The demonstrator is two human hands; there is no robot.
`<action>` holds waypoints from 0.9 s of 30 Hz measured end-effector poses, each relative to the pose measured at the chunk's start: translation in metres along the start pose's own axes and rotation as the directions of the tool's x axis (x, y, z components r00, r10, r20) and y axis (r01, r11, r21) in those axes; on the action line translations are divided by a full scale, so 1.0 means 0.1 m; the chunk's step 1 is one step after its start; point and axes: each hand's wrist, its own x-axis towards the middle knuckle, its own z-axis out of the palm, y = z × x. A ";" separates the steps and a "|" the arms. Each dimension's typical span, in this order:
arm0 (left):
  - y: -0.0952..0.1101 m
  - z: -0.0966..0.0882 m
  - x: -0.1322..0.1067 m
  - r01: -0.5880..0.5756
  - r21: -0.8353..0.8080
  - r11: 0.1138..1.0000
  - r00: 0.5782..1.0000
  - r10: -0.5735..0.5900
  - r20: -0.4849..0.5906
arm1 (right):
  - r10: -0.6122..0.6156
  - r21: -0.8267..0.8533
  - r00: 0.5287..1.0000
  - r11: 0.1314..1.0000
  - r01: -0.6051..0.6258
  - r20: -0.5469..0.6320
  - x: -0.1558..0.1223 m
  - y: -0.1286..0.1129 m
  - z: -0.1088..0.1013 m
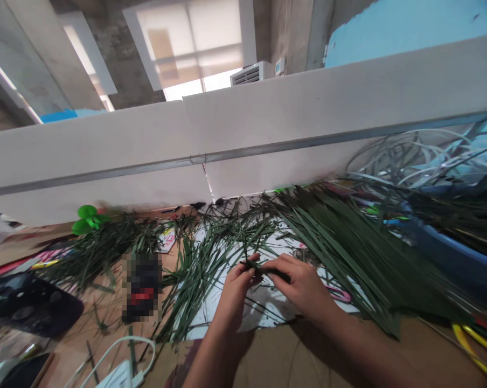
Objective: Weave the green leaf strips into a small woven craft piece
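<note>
Between my two hands is a small piece of dark green leaf strips (252, 263), folded or woven, with thin ends sticking up; its exact shape is too small to make out. My left hand (240, 280) pinches it from the left side. From the right, my right hand (292, 277) grips the same strips with thumb and fingers closed. Beneath the hands lies a white sheet (263, 310) strewn with cut strips. A heap of loose green leaf strips (203, 275) spreads to the left, and a large fan of long leaves (348, 248) lies to the right.
Pink-handled scissors (340, 293) lie right of my hands. A blue tub (449, 242) with dark leaves stands at the far right, near coiled white tubing (425, 156). A dark spotted object (29, 302), a white power strip (118, 374) and a green plastic item (88, 220) are left. A white partition (268, 172) closes the back.
</note>
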 end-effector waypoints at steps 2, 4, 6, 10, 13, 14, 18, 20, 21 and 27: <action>0.00 0.01 -0.01 0.014 -0.011 1.000 1.000 -0.014 0.001 | 0.007 0.001 1.000 1.000 -0.007 -0.017 -0.01 0.01 0.01; -0.01 0.02 -0.01 0.023 -0.017 1.000 1.000 -0.023 0.004 | 0.007 0.010 0.999 1.000 -0.007 -0.032 -0.01 0.01 0.01; -0.01 0.03 -0.02 0.025 -0.029 0.999 1.000 -0.025 0.009 | 0.002 0.018 0.999 1.000 -0.001 -0.041 -0.01 0.01 0.02; -0.02 0.04 -0.01 0.025 -0.041 0.999 1.000 -0.025 0.010 | -0.001 0.018 0.999 1.000 0.002 -0.036 -0.01 0.01 0.02; -0.02 0.04 -0.01 0.018 -0.050 0.999 1.000 -0.018 0.010 | 0.006 0.023 0.999 1.000 -0.005 -0.041 -0.01 0.00 0.02; -0.02 0.04 -0.01 0.016 -0.057 0.998 1.000 -0.016 0.012 | 0.008 0.027 0.999 1.000 -0.007 -0.044 -0.01 0.00 0.02; -0.03 0.05 -0.01 0.017 -0.096 0.995 1.000 -0.015 0.021 | -0.001 0.047 0.999 0.999 0.004 -0.052 -0.01 -0.01 0.02; -0.04 0.05 -0.01 0.020 -0.115 0.993 0.999 -0.017 0.027 | -0.006 0.045 0.999 0.999 0.008 -0.051 -0.01 -0.01 0.02; -0.04 0.06 -0.01 0.021 -0.123 0.992 0.999 -0.018 0.029 | -0.010 0.040 0.999 0.999 0.012 -0.049 -0.01 -0.01 0.02; -0.01 0.08 -0.03 0.029 -0.149 0.988 0.999 -0.025 0.031 | -0.063 -0.013 0.997 0.998 0.063 -0.044 -0.03 0.01 0.03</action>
